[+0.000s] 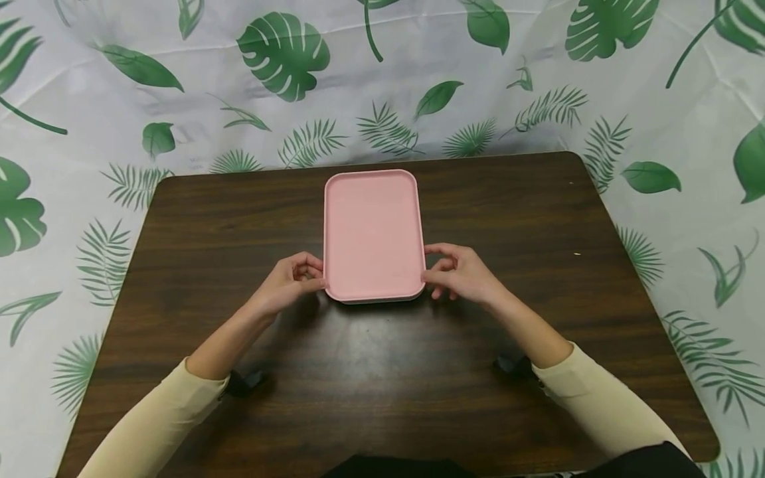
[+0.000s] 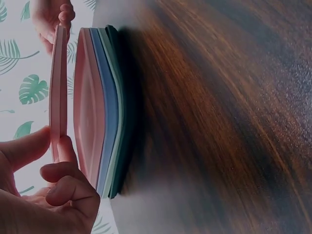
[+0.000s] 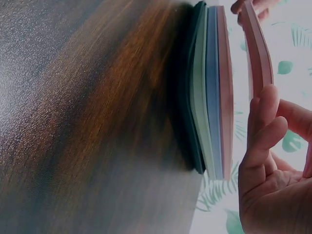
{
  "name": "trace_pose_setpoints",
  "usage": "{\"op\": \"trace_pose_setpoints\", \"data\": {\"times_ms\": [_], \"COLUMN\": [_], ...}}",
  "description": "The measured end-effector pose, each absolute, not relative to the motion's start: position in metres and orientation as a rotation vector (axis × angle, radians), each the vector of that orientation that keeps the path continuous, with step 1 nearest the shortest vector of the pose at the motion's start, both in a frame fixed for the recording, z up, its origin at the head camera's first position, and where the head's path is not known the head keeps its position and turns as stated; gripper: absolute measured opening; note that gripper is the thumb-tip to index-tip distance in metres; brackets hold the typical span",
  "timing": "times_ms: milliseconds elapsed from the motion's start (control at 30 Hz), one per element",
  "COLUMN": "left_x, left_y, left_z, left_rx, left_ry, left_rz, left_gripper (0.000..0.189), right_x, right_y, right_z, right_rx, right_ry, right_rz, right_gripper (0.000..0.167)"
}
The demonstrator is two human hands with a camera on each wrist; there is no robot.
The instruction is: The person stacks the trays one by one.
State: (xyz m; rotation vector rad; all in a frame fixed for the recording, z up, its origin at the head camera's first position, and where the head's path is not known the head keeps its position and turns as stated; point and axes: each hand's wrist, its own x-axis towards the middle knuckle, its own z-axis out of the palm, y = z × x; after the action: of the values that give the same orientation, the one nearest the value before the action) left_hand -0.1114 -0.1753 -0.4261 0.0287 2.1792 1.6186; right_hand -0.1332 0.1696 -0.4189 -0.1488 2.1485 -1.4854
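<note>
A pink rectangular tray with rounded corners is held level, a small gap above a stack of trays. My left hand pinches its left edge between thumb and fingers near the front corner. At the opposite edge, my right hand grips it the same way. The wrist views reveal the stack below: another pink tray on top, then a blue tray, a light green tray and a dark green tray on the table. From the head view, the raised tray hides nearly all of the stack.
The stack stands on a dark wood-grain table with rounded corners, towards its far side. Behind and beside the table hangs or lies white cloth printed with green leaves. Dark devices sit under the wrists.
</note>
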Motion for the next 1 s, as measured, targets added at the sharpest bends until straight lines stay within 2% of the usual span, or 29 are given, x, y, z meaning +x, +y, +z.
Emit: {"op": "trace_pose_setpoints", "data": {"times_ms": [1000], "left_x": [-0.116], "left_y": [-0.162], "left_z": [-0.441], "left_rx": [0.134], "left_ry": [2.432], "left_rz": [1.465], "left_gripper": [0.021], "right_x": [-0.137], "right_y": [0.171], "right_z": [-0.425], "right_rx": [-0.126], "right_ry": [2.171], "right_rz": [-1.427], "right_gripper": [0.059]}}
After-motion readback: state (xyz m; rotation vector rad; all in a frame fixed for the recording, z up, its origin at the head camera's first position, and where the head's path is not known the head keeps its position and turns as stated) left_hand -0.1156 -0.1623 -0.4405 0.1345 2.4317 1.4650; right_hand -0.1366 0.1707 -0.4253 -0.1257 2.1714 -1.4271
